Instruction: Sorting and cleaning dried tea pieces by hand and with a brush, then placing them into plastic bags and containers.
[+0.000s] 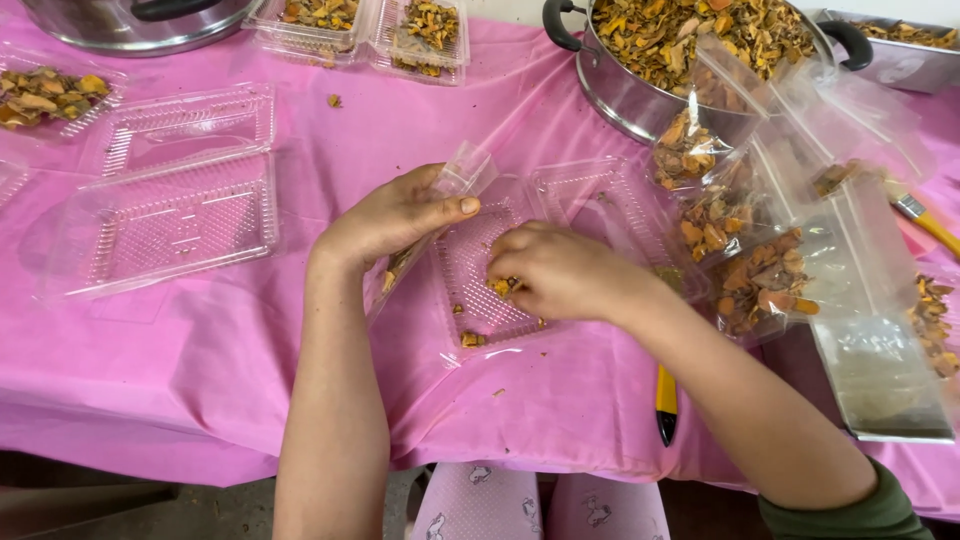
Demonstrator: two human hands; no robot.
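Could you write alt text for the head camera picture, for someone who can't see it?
Seen from above, a person's left hand holds a small clear plastic bag while the right hand picks dried orange-yellow pieces from an open clear clamshell tray on a pink tablecloth. A steel pot of the same pieces and filled bags sit to the right.

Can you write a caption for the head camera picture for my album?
Left hand holds a small clear bag while right hand picks orange dried pieces from a clear tray.
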